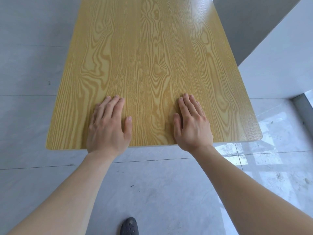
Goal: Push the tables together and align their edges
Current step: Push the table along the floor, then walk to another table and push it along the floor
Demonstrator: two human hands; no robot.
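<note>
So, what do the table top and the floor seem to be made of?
Table top: probably laminate printed with yellow wood grain, since the surface is smooth and slightly glossy; real veneer is possible. Floor: large grey polished tiles, shown by thin joint lines and reflections.

Bright daylight, glare on tabletop [199, 19] far end (floor [271, 150] too); wide-angle bending edges.

The table [152, 65] top looks like yellow wood with wavy grain lines, smooth and a little shiny at the upper right. The floor [33, 116] is grey stone-like tile, glossy at the right. The shoe [129, 226] at the bottom looks like dark plastic with holes.
</note>
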